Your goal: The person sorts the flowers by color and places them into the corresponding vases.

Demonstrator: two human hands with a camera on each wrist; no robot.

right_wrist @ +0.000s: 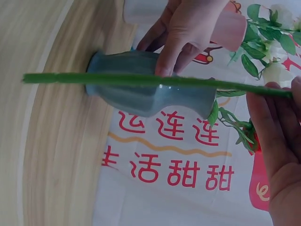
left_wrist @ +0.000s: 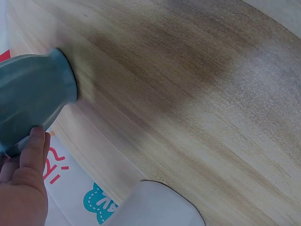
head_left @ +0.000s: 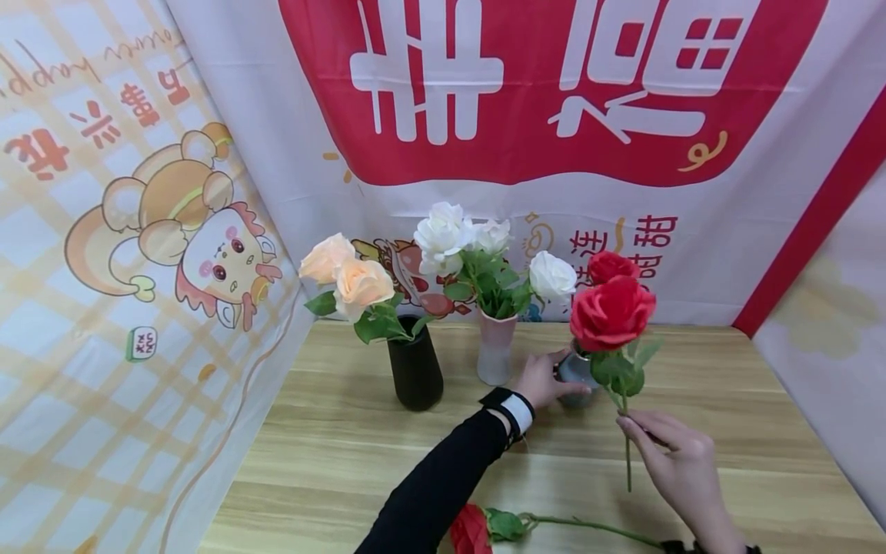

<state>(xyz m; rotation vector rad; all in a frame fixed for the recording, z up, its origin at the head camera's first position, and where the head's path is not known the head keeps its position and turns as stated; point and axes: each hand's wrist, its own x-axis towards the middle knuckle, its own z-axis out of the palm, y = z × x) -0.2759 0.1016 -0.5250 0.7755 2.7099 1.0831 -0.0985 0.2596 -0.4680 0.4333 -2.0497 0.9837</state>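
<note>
My left hand (head_left: 542, 380) grips a blue-grey vase (head_left: 576, 377) standing on the table, fingers and thumb around its side. In the right wrist view this glossy vase (right_wrist: 134, 96) has green leaves at its mouth. My right hand (head_left: 681, 455) pinches the stem of a red rose (head_left: 612, 314), its bloom up and its cut end pointing down, in front of the vase. Behind that bloom shows a second red rose (head_left: 612, 266), its stem hidden. Another red rose (head_left: 471, 531) lies on the table near the front, partly covered by my left sleeve.
A pink-and-white vase (head_left: 495, 354) with white roses (head_left: 443, 235) stands just left of my left hand. Farther left is a black vase (head_left: 415, 365) with peach roses (head_left: 361, 286). A printed cloth (head_left: 512, 165) hangs behind the wooden table (head_left: 332, 446).
</note>
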